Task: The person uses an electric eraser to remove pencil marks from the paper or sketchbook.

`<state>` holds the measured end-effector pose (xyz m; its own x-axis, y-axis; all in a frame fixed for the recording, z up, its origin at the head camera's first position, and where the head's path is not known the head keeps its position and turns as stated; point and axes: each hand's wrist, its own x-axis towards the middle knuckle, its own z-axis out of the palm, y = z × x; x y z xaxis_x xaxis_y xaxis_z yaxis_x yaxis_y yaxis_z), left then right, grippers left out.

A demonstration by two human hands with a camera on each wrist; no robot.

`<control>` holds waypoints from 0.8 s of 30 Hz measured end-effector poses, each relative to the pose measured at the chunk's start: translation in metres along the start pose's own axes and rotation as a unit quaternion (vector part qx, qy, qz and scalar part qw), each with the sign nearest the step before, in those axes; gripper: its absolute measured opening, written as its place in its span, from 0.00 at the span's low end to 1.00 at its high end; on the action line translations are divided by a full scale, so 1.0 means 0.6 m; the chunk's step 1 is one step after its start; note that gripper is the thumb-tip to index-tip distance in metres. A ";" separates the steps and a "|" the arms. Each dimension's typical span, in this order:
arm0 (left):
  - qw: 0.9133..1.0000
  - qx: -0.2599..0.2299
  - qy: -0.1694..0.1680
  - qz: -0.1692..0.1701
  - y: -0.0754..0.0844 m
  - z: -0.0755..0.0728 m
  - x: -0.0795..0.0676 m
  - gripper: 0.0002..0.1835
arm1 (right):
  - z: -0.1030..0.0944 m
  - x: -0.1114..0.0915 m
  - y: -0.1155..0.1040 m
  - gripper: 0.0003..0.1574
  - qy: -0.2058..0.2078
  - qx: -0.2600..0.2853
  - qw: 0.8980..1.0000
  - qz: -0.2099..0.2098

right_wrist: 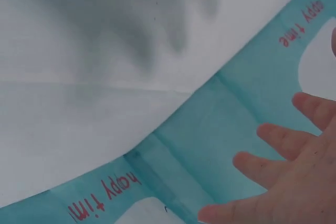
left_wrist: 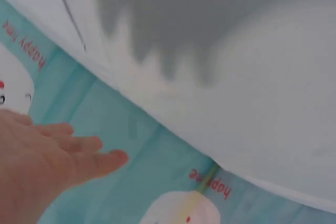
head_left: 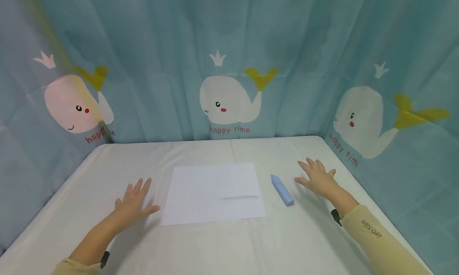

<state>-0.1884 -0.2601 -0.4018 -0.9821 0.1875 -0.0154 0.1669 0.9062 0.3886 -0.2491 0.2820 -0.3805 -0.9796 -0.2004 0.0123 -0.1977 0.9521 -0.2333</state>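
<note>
One white sheet lies on one white table, with one blue tube just to its right. Near the tube is the right hand, its five fingers spread apart; near the sheet's left edge is the left hand, fingers also apart. Behind, three whales and three crowns mark the blue curtain.

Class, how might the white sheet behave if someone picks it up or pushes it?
The white sheet looks thin, so it would probably bend when lifted. Nothing visibly weighs it down, so a push might slide it.
</note>
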 end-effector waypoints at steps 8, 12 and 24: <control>0.999 0.007 -0.006 0.052 0.021 0.035 0.002 0.50 | 0.016 -0.024 -0.017 0.42 -0.002 0.029 1.000 -0.007; 0.996 0.030 0.001 0.079 0.024 0.050 0.002 0.46 | 0.027 -0.025 -0.020 0.41 -0.004 0.028 1.000 -0.005; 0.996 0.021 -0.041 0.075 0.018 0.077 0.003 0.44 | 0.068 -0.020 -0.022 0.39 -0.022 0.049 0.998 0.008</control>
<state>-0.1846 -0.2325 -0.4402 -0.9359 0.3504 -0.0357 0.3162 0.8805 0.3531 -0.2336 0.2624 -0.4172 -0.9798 -0.1968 -0.0347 -0.1748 0.9284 -0.3280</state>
